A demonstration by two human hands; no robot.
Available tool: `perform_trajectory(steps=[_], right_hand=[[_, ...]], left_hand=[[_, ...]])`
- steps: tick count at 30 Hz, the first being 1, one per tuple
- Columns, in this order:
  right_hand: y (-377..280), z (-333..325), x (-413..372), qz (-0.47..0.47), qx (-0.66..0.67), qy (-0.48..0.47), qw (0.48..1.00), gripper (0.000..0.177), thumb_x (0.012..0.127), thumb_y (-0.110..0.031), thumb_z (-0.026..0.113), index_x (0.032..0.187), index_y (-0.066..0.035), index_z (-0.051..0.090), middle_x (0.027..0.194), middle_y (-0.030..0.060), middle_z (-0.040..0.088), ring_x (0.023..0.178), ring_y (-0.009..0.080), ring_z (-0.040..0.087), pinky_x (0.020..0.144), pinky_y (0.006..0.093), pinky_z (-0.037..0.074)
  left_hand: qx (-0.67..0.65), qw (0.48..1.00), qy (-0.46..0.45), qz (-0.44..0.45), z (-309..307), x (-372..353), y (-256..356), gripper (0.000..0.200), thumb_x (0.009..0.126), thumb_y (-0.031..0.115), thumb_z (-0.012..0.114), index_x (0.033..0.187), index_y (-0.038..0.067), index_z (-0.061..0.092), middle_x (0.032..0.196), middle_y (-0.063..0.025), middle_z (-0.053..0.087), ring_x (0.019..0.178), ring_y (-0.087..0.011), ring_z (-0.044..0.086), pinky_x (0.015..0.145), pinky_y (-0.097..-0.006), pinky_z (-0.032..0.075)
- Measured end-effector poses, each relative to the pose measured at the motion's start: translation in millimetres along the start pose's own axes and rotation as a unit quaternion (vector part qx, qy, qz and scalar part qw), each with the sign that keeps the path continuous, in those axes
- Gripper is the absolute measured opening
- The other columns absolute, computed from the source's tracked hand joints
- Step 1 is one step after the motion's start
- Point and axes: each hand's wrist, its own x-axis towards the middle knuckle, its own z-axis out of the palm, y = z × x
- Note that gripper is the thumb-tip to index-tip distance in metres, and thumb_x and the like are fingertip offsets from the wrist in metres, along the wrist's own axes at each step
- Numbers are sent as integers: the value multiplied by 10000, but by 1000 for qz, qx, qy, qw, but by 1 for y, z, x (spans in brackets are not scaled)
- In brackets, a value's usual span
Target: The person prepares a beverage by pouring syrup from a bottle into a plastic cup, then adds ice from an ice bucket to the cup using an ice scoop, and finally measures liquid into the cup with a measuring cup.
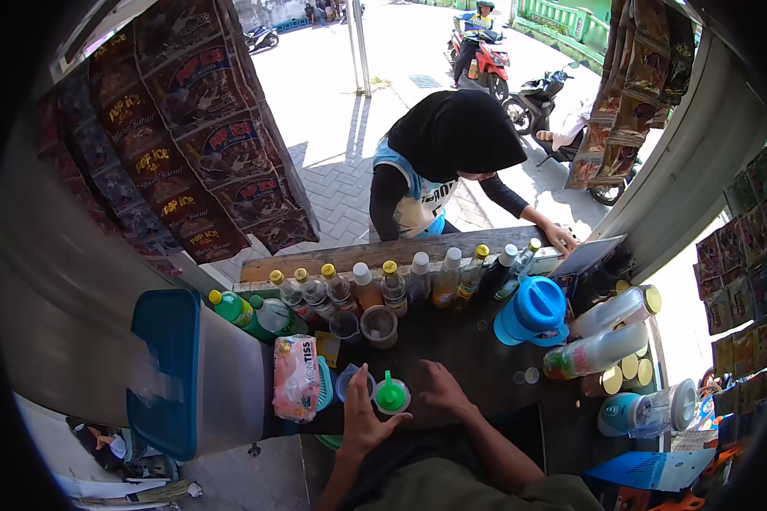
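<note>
A squeeze bottle with a bright green spouted cap [390, 394] stands on the dark counter [435, 347] between my hands. My left hand [366, 419] is just left of it, fingers raised and thumb stretched out below the cap. On the other side my right hand [445, 392] hovers with fingers apart and nothing in them. Behind my left fingers is a small blue-rimmed cup [346, 382], partly hidden. A pink tissue pack [296, 375] lies beside a turquoise basket [325, 383] farther left.
Several capped bottles [393, 294] line the counter's far edge. To the right are a blue jug [532, 308], clear jars [619, 311] and a blender [648, 410]. A large teal-lidded bin [230, 375] flanks the left. A person [452, 162] leans at the outer ledge [332, 256]; sachet strips [204, 128] hang above.
</note>
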Motion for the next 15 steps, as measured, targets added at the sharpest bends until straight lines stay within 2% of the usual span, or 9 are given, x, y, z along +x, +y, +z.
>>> perform_trajectory(steps=[2, 4, 6, 8, 10, 11, 12, 13, 15], right_hand=[[29, 9, 29, -2, 24, 8, 1000, 700, 693, -64, 716, 1326, -18, 420, 1215, 202, 508, 1154, 381, 502, 965, 418, 431], [30, 3, 56, 51, 69, 138, 987, 607, 692, -68, 690, 1256, -12, 471, 1198, 214, 502, 1137, 388, 495, 938, 438, 436], [12, -27, 54, 76, 24, 320, 944, 491, 718, -74, 681, 1177, -32, 513, 1125, 179, 516, 1079, 364, 503, 933, 453, 406], [-9, -83, 41, 39, -199, 459, 865, 556, 713, -185, 744, 1190, -61, 485, 1155, 167, 474, 1094, 356, 458, 944, 501, 350], [-33, -149, 29, 110, -272, 467, 834, 768, 669, -347, 811, 1268, -78, 411, 1253, 203, 402, 1202, 395, 364, 1008, 561, 254], [-13, -171, 26, 137, -346, 420, 828, 984, 628, -539, 795, 1364, -92, 318, 1372, 236, 299, 1294, 437, 263, 1052, 591, 199], [2, -184, 24, 198, -410, 358, 815, 1170, 572, -647, 773, 1445, -93, 227, 1418, 268, 265, 1331, 470, 233, 1088, 601, 155], [8, -192, 26, 205, -410, 357, 814, 1170, 572, -647, 773, 1445, -93, 227, 1418, 268, 265, 1331, 470, 233, 1088, 601, 155], [19, -209, 29, 332, -304, 239, 860, 1298, 517, -667, 787, 1485, -89, 146, 1430, 287, 254, 1323, 498, 257, 1081, 606, 199]], left_hand=[[2, 1000, 14, -4, 0, -5, 4, 1058, 619, 361, 860, 1413, -5, 266, 1343, -232, 381, 1243, -401, 401, 1035, -471, 337], [9, 999, 49, -5, 2, -18, 3, 1112, 596, 415, 868, 1417, -8, 248, 1368, -228, 344, 1271, -390, 370, 1046, -472, 323], [19, 998, 54, -24, -15, -37, 9, 1089, 612, 405, 863, 1413, -14, 256, 1349, -227, 368, 1264, -382, 385, 1045, -466, 328], [27, 997, 65, -40, -27, -55, 6, 1066, 627, 396, 858, 1409, -20, 264, 1331, -225, 391, 1258, -374, 399, 1044, -459, 332], [-32, 988, 113, -96, -38, -78, 0, 955, 683, 443, 811, 1357, -44, 341, 1315, -199, 437, 1251, -335, 430, 1050, -441, 335], [-28, 990, 104, -95, -43, -79, 8, 955, 683, 443, 811, 1357, -44, 341, 1315, -199, 437, 1251, -335, 430, 1050, -441, 335], [-58, 985, 127, -99, -45, -80, 19, 918, 713, 475, 776, 1344, -44, 357, 1301, -187, 452, 1242, -317, 442, 1040, -435, 344], [-89, 979, 152, -104, -43, -79, 26, 887, 743, 507, 742, 1331, -45, 373, 1286, -175, 466, 1234, -299, 454, 1030, -429, 353], [-102, 980, 144, -95, -37, -74, 25, 888, 755, 545, 712, 1330, -42, 377, 1279, -172, 472, 1229, -296, 459, 1025, -428, 355]])
